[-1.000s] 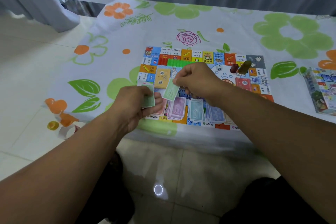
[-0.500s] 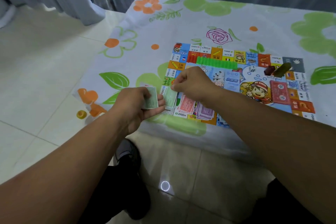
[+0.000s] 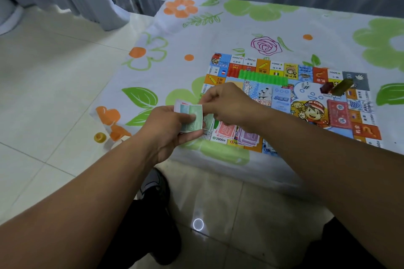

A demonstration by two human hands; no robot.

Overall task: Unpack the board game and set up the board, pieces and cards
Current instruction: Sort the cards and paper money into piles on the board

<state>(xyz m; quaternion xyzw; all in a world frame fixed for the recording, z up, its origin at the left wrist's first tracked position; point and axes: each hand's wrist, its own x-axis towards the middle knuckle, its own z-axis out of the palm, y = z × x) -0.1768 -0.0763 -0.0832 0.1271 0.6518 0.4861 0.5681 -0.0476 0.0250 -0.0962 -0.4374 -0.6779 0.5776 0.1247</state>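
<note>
White floral cloth covers the table (image 3: 262, 28), w/ the game board (image 3: 310, 102) flat on it, just beyond the fingers. Left hand (image 3: 166, 131): fingers curled round a stack of green notes (image 3: 190, 113), thumb on top, at the board's near-left corner. Right hand (image 3: 227, 105): fingers pinch the stack's right edge. Beneath the right fingers, red notes (image 3: 226, 131) & purple notes (image 3: 248, 138) lie on the board; green houses (image 3: 262, 76) sit in a row past them.
</note>
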